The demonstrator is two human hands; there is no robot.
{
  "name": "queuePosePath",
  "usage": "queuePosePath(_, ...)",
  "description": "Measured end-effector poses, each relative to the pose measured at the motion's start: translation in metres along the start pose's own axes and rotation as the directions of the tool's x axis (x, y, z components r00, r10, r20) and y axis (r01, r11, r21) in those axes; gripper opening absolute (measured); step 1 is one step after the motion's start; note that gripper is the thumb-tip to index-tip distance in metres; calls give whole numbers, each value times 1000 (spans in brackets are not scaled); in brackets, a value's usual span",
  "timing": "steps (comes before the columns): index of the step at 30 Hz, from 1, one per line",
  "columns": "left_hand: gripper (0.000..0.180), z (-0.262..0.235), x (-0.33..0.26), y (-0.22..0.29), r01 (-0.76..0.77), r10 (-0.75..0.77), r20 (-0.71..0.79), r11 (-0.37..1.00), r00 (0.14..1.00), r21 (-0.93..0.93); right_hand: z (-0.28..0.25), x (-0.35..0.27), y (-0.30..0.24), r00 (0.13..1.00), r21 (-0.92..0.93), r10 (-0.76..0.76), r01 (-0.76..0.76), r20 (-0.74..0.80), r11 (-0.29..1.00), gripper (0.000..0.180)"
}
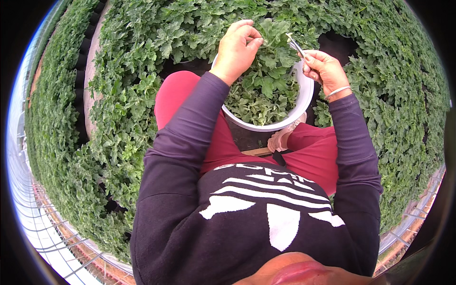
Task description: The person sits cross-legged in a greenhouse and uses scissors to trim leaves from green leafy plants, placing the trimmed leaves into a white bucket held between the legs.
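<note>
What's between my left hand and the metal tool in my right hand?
In the head view, green leaves lie between your left hand and the metal tool in your right hand.

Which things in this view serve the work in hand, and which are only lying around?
Seemingly in use:
slim silver metal tool, in the right hand
green lobed-leaf shoots, at the left hand
round white bucket of green leaves

Seemingly just around:
pale wooden strip
black round pots, far left

"Spot any text?"
"White lettering (266, 168) on black sweater (237, 237), upside down, partly curved from view."
"Any label or sign?"
"Just white striped emblem (283, 225), same sweater, nearer chin."
</note>
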State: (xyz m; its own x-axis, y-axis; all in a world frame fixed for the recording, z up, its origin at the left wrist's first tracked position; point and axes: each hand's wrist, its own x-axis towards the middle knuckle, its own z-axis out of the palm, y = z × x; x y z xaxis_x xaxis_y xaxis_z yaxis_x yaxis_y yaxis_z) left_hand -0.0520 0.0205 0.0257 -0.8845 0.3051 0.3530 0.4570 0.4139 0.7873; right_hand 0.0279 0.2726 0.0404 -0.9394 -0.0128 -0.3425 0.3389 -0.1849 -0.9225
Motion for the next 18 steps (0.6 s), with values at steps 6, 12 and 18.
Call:
queuePosePath(6, 13, -2, 1, -4, 56, -56, -3, 994, 998, -89, -43, -26, -49, 985, -478, 114, -39, 129, 878, 20)
queuePosePath(12, 16, -13, -3, 1, 229, -214, 82, 931, 973, -284, -41, -43, -58, 964, -723, 240, -85, 114, 685, 23)
queuePosePath(18, 25, -14, -12, 18, 154, -138, 113, 978, 984, -141, -22, -40, -60, 987, -658, -8, 111, 158, 745, 27)
